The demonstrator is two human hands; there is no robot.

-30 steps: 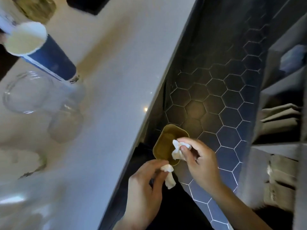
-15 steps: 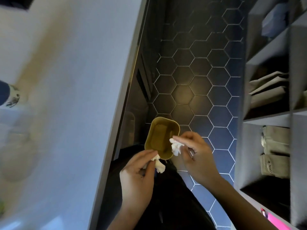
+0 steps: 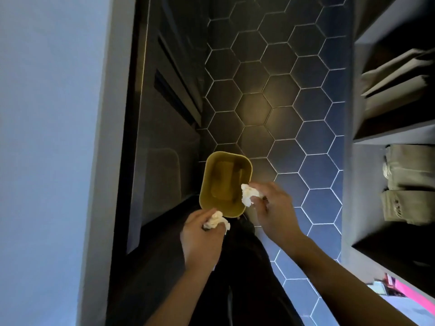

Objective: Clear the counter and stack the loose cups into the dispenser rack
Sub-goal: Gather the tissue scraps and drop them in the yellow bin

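— What do we have below us?

— A bin on the tiled floor, just beside the counter base on our left, shelves well off to the right.

— And our hands?

— Our left hand sits at the bin's near rim with a crumpled tissue; our right hand holds another wad over the bin's right edge.

— On the shelves?

— Folded bags.

Left hand clutching crumpled white tissue, right hand pinching another tissue wad over a yellow bin, dark hexagon-tiled floor, pale counter at left
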